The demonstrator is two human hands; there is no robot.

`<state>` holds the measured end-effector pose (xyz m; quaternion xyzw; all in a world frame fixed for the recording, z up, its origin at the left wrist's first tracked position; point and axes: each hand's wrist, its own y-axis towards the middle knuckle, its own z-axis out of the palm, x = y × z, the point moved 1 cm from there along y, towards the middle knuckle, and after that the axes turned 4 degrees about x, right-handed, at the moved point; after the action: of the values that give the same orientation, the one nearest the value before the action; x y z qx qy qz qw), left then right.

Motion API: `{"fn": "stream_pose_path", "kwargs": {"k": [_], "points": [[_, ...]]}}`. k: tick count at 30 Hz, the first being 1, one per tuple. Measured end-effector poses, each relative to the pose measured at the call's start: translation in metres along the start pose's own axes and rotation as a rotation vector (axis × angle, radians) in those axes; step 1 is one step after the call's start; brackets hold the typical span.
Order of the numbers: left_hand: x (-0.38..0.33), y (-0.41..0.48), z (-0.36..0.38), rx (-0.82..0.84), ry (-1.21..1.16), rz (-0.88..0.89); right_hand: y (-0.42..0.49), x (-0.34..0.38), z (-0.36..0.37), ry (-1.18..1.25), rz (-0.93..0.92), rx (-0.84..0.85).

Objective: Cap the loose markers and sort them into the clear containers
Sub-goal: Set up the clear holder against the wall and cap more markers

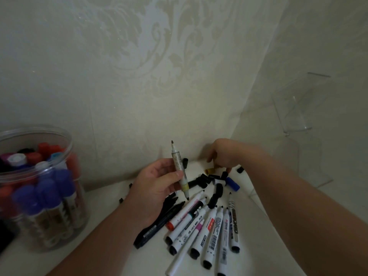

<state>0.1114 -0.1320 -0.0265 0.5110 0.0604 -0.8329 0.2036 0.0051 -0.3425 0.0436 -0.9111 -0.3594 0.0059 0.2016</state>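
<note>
While my left hand [157, 184] pinches marker [176, 156] upright at frame centre, both tips bare, right hand [221, 154] curls over caps [203, 179]; can't tell if gripping. Marker light, stiff, slick: I'd hold mid-barrel.

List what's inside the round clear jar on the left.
The jar holds capped markers standing caps-up: purple caps in front, red caps behind, plus a white cap. Front markers cover the ones behind, so the count and the jar's floor can't be seen.

Pale damask-patterned wall [159, 56] behind a white tabletop [103, 198].
</note>
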Motion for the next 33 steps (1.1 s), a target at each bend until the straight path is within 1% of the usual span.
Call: {"fn": "stream_pose_path", "kwargs": {"k": [4,8,13,15,17,18,19,22,24,25,26,27,28,30,31,33], "points": [[0.0,0.0,0.0,-0.004,0.0,0.0,-0.003,-0.001,-0.003,-0.034,-0.031,0.02],[-0.001,0.0,0.0,0.003,0.001,-0.006,-0.004,0.005,0.0,-0.168,-0.072,0.031],[-0.001,0.0,0.001,0.001,0.005,-0.004,0.0,0.007,0.007,-0.249,-0.139,0.028],[-0.001,0.0,0.001,-0.002,0.014,0.0,0.003,0.006,0.01,-0.245,-0.154,0.012],[-0.001,0.0,0.001,-0.003,0.015,0.002,0.002,0.004,0.009,-0.188,-0.19,-0.064],[-0.001,0.0,0.001,-0.002,0.015,0.0,0.0,0.003,0.007,-0.121,-0.229,-0.135],[0.0,0.001,0.001,0.0,0.015,-0.002,-0.005,0.003,0.005,-0.005,-0.274,-0.213],[0.001,0.002,0.001,0.013,0.026,-0.005,-0.029,0.011,0.005,0.46,-0.399,-0.388],[0.001,0.001,0.001,0.011,0.033,-0.001,-0.045,0.014,0.011,0.603,-0.452,-0.435],[0.001,0.001,0.002,0.007,0.043,0.0,-0.054,0.016,0.015,0.654,-0.464,-0.441],[0.0,0.0,0.003,0.006,0.06,0.0,-0.063,0.017,0.02,0.755,-0.465,-0.427],[0.0,0.0,0.003,0.009,0.088,0.001,-0.072,0.017,0.025,0.937,-0.464,-0.379],[-0.001,-0.002,0.005,0.015,0.12,0.005,-0.083,0.017,0.03,1.193,-0.456,-0.299],[-0.003,-0.004,0.007,0.02,0.192,0.024,-0.106,0.015,0.04,1.724,-0.388,-0.042],[-0.005,-0.007,0.009,0.02,0.233,0.037,-0.118,0.012,0.045,1.878,-0.338,0.068],[-0.008,-0.013,0.016,0.028,0.345,0.076,-0.134,0.004,0.059,2.024,-0.241,0.173]]}}
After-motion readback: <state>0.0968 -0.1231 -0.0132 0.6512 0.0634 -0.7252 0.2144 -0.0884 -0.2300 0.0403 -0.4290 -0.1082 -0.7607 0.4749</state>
